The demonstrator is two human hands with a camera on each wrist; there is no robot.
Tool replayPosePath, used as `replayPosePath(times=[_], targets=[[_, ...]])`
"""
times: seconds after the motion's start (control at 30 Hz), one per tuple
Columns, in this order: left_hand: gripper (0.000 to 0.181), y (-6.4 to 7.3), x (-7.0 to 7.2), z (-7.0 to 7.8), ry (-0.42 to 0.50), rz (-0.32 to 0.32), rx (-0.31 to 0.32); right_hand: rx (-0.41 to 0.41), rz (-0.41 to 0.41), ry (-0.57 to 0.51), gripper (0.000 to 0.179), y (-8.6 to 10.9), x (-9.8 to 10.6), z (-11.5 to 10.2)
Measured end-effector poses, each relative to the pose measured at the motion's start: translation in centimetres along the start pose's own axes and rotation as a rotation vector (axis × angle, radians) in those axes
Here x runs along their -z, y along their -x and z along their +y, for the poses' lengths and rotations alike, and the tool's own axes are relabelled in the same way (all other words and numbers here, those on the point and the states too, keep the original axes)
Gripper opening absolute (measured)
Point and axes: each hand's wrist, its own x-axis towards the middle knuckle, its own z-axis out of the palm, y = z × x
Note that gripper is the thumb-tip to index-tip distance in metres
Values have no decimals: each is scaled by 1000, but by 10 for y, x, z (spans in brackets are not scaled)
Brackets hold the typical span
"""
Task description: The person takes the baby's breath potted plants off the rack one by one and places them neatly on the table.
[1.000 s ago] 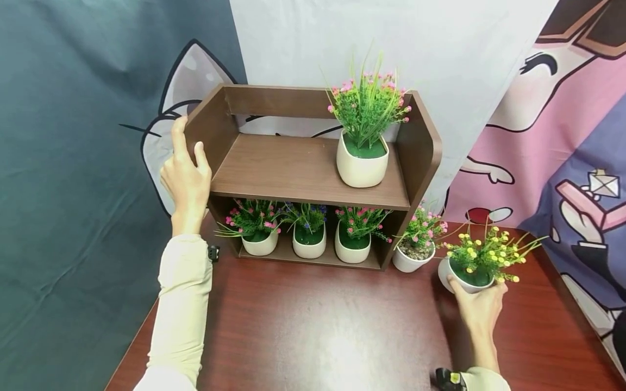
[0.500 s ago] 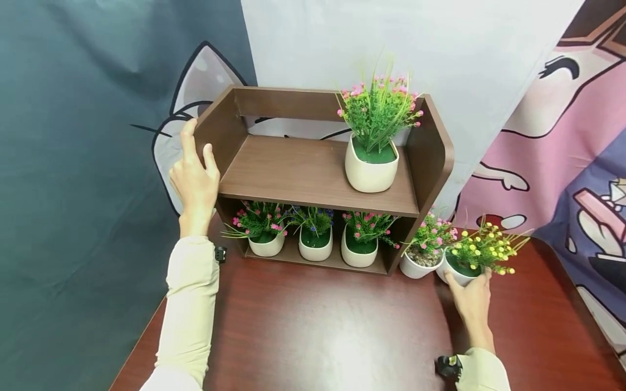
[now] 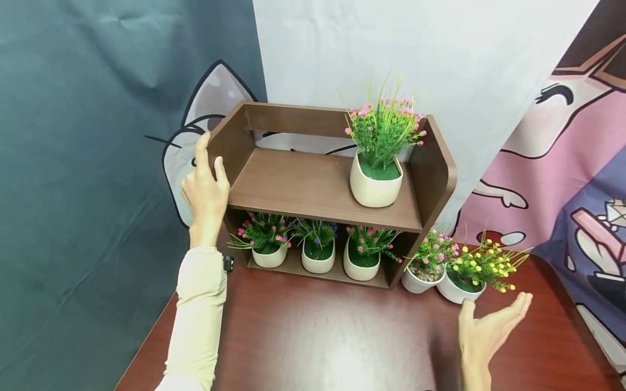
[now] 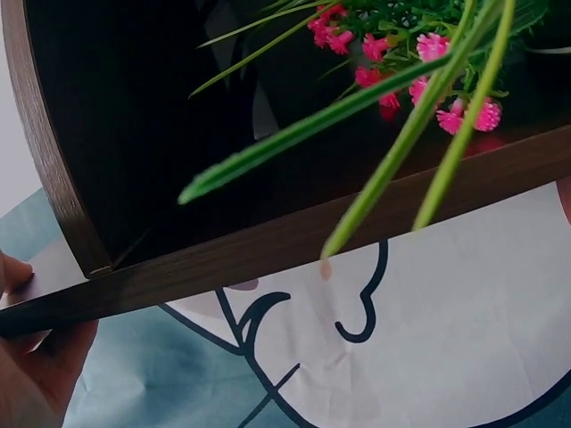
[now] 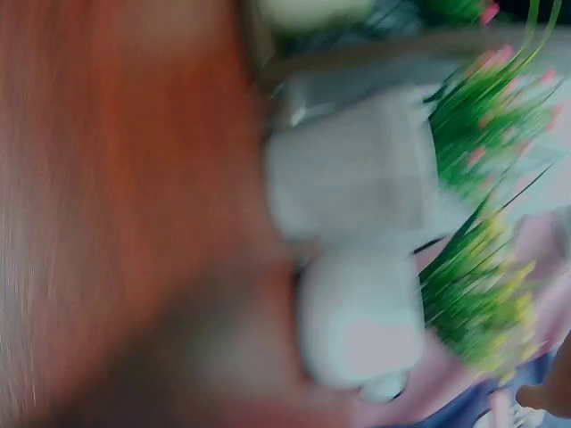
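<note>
My left hand [image 3: 205, 190] holds the left side panel of a brown two-tier shelf [image 3: 298, 179]. The left wrist view has the hand's fingers [image 4: 71, 357] on both sides of the board's edge. On the table at the right stands a white pot of yellow flowers [image 3: 458, 289], close beside a smaller white pot of pink flowers [image 3: 418, 281]. Just in front of the yellow-flowered pot my right hand [image 3: 486, 328] is spread with nothing in it, thumb apart from the fingers. The right wrist view is blurred; part of that hand shows at its right edge.
A pot of pink flowers [image 3: 376, 187] sits at the right on the upper tier. Below it, the lower tier holds three potted plants, one blue-flowered [image 3: 318, 263]. Printed cloth [image 3: 122, 163] hangs behind the reddish-brown table [image 3: 313, 336].
My right hand moved the yellow-flowered pot left, next to the pink-flowered one, then let go and drew back. The left hand stayed on the shelf. The head view shifted slightly.
</note>
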Motion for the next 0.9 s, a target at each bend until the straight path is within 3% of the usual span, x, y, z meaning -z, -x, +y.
replayPosePath(times=[0.13,0.23,0.33,0.73,0.9], targets=[[42,2,1,-1,-1,-7,6,95,54,-174,70,7,10,-60],[42,3,1,-2,3,-9,4,131,26,-331,67,9,13,-106],[42,2,2,-2,11,-5,0,176,-15,-448,65,9,11,-137],[42,1,2,-1,19,-15,17,328,-168,-788,63,2,-11,-208],[41,1,3,0,22,-24,27,346,-232,-704,70,-8,-25,-233]])
